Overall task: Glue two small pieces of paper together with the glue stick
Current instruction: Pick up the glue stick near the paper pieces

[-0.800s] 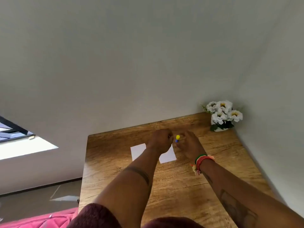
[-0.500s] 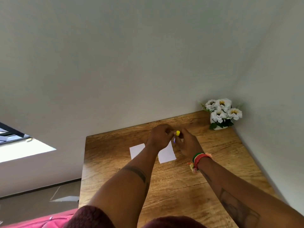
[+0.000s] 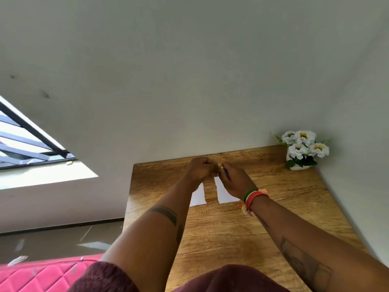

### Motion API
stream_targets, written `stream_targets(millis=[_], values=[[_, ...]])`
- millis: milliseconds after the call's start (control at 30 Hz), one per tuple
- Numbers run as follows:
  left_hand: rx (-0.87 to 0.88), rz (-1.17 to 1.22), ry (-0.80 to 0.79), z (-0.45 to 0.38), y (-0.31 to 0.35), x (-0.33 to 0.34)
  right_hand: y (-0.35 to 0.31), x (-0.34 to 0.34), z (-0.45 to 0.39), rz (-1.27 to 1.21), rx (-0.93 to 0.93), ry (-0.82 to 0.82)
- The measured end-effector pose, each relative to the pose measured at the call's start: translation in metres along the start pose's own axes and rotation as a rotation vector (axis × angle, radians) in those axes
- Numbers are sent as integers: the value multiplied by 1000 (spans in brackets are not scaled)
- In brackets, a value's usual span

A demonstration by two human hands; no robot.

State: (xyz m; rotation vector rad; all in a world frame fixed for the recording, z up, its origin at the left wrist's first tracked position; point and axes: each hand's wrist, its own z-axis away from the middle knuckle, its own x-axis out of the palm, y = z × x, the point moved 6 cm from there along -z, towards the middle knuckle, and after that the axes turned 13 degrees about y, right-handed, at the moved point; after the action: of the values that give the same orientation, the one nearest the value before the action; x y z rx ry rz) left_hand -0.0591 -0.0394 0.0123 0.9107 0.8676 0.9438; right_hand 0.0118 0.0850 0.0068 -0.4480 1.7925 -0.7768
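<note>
Two small white pieces of paper lie side by side on the wooden table (image 3: 221,232), the left paper (image 3: 198,197) partly under my left wrist and the right paper (image 3: 223,191) partly under my right hand. Both hands meet above them near the table's far edge. My right hand (image 3: 234,182) grips a small blue and yellow glue stick (image 3: 224,170), of which only a sliver shows. My left hand (image 3: 201,169) is closed, its fingertips at the tip of the glue stick. The cap is hidden.
A white pot of white flowers (image 3: 303,149) stands in the table's far right corner against the wall. A pink quilted mattress (image 3: 42,275) lies on the floor to the left. A window (image 3: 25,142) is at the left.
The view has swung left, so the table sits further right. Both hands stayed together on the glue stick, and less of its yellow end shows now.
</note>
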Motion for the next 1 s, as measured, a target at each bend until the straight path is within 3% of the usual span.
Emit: stream_targets(millis=[333, 500, 667, 800, 1000], values=[[-153, 96, -27, 2, -5, -27, -29, 7, -2, 66, -143, 47], [-160, 79, 1, -5, -3, -40, -39, 21, -5, -88, -100, -44], [-62, -20, 209, -11, -16, -64, -31, 43, -4, -206, 94, -85], [41, -258, 408, -17, -32, -90, -29, 62, -6, -195, 140, -77], [108, -569, 514, -34, -54, -118, -39, 98, -19, -253, 226, -114]])
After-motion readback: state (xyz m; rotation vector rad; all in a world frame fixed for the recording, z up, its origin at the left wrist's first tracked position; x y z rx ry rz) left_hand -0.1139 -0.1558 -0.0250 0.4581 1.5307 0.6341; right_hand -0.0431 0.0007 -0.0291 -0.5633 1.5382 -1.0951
